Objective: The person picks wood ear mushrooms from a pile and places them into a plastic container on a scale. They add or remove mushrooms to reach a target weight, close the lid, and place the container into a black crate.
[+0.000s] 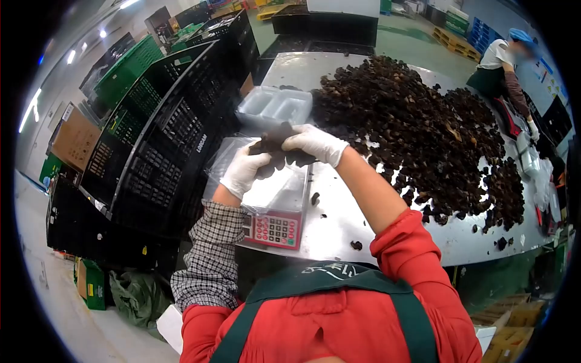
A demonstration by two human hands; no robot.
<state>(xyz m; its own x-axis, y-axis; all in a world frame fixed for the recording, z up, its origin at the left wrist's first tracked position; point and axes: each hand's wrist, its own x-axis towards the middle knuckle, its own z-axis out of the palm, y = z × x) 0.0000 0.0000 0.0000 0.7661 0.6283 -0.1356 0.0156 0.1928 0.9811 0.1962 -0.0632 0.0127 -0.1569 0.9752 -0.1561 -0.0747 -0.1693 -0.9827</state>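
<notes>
Dark wood ear mushrooms [275, 142] are bunched between my two white-gloved hands above a weighing scale. My left hand [243, 171] grips them from the left, its fingers closed on the near side. From the right, my right hand [315, 144] pinches the same clump, fingers bent over it. Beneath my hands, the scale [275, 196] shows a light top plate and a red keypad panel. Translucent plastic trays [275, 107] stand stacked just beyond my hands. Clear plastic film [223, 158] lies left of the scale.
A big heap of wood ear mushrooms [417, 127] covers much of the metal table [348, 227]. Black crates [175, 133] line the left side, with green crates [130, 69] behind. At the far right, a co-worker [499, 66] in a blue cap reaches toward plastic packs [529, 154].
</notes>
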